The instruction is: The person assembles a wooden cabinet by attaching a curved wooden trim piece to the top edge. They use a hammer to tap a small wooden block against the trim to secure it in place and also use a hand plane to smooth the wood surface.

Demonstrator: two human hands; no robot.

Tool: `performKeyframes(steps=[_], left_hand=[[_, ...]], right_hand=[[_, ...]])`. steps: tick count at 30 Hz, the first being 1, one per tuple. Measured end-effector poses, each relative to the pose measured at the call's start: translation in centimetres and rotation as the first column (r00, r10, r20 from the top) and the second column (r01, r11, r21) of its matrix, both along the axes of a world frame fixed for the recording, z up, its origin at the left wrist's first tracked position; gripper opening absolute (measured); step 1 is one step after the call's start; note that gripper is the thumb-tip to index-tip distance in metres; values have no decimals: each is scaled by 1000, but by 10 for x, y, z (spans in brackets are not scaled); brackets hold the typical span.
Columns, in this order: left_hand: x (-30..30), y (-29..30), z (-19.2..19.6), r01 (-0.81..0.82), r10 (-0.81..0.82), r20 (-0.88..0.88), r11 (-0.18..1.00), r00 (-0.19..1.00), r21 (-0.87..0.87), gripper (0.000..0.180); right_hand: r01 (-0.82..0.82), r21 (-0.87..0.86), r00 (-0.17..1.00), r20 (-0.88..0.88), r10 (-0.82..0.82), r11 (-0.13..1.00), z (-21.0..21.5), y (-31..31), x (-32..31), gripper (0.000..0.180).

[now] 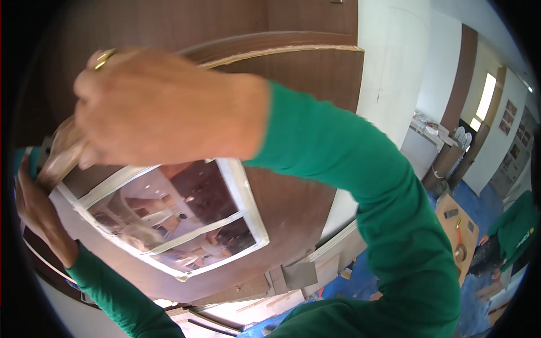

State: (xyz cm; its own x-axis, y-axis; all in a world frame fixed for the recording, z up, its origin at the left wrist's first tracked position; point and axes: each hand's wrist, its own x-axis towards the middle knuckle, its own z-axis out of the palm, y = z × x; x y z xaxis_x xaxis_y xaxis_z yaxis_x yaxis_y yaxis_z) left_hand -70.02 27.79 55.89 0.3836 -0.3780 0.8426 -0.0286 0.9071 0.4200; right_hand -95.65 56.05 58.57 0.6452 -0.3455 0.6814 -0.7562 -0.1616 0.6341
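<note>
My right hand (163, 104), with a gold ring on one finger, is closed round the upper end of a shiny brown wooden piece with rounded edges (61, 160). At its lower end, my left hand (38, 203) wraps the same piece; part of those fingers is hidden. Both hands are by the left side of a dark brown wood panel (298, 107). Below my right hand, a glass pane (200, 188) in the panel shows reflections. White strips (243, 194) border and cross the glass.
A thin light-edged ledge (282, 54) crosses the panel. To the right, a wooden worktop (449, 217) bears a tape roll (461, 252) and an orange-handled tool (459, 224). Beside it is a person in green (515, 231). Boards (301, 275) lie low over blue floor covering (360, 279).
</note>
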Motion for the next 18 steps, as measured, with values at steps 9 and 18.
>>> performKeyframes(steps=[9,18], left_hand=[[-230,277,10,-362,376,213,927,902,-103,31],[-299,353,15,-312,370,160,902,915,-300,27]], right_hand=[[207,-14,977,50,-206,978,4,195,-166,44],[373,181,818,399,-414,910,-11,286,-225,43]])
